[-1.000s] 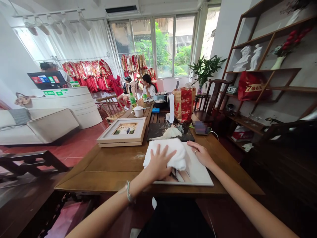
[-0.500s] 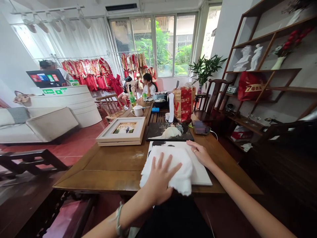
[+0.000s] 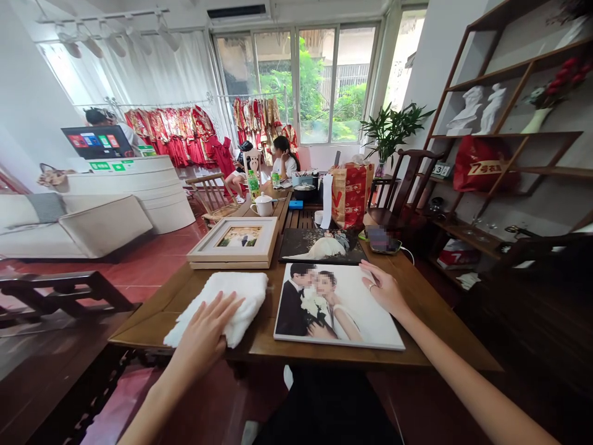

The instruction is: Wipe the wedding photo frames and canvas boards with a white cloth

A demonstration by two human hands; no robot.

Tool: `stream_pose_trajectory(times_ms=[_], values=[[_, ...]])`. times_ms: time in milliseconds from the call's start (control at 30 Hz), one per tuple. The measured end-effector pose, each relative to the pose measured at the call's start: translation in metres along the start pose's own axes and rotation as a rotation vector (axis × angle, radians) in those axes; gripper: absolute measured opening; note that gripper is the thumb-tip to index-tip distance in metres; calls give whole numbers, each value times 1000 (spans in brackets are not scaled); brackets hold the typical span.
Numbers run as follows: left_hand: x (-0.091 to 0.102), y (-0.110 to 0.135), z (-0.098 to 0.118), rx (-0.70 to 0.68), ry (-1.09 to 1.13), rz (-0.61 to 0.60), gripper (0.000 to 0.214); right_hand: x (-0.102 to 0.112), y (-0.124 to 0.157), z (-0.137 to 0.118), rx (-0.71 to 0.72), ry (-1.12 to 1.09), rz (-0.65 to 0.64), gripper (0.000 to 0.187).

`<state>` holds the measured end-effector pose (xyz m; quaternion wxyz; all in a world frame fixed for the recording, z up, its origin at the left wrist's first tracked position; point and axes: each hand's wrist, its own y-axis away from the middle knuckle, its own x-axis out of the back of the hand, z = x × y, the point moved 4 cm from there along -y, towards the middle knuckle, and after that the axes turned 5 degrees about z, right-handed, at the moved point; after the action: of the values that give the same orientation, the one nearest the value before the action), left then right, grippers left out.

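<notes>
Daylight comes through sliding windows (image 3: 317,86), a white curtain (image 3: 180,74) to their left, a white wall (image 3: 430,68) to their right. A pale sofa (image 3: 109,213) and curved white counter (image 3: 162,191) stand on red floor tiles (image 3: 171,250), opposite wooden display shelves (image 3: 556,133).

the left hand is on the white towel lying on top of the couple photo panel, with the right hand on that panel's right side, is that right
Not quite: the white towel under the left hand lies on the wooden table, left of the photo panel, as the head view shows. The right hand is on the panel's right side.
</notes>
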<state>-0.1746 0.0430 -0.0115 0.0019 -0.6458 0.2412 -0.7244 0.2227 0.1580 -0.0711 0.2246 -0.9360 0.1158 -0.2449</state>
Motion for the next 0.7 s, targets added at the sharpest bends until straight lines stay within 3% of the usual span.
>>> stream_pose_trajectory(times_ms=[67,167,267,367,500,600,700], values=[[8,0,9,-34,95,20,71,-1,0,3,-1,-10,-14,41],[22,-5,48,-134,286,103,60,-2,-1,7,11,-42,-23,42],[15,-18,86,-100,480,93,45,-2,-3,9,16,-70,-24,42],[-11,-35,96,94,678,123,39,-3,-3,9,12,-55,-45,41],[-45,-54,79,478,1053,78,54,-4,-2,6,11,-63,-53,41],[-55,-58,69,790,1284,54,64,-5,-1,5,-14,-61,-59,40],[-55,-59,72,819,1425,22,61,-4,-2,-4,-32,-27,-85,40]])
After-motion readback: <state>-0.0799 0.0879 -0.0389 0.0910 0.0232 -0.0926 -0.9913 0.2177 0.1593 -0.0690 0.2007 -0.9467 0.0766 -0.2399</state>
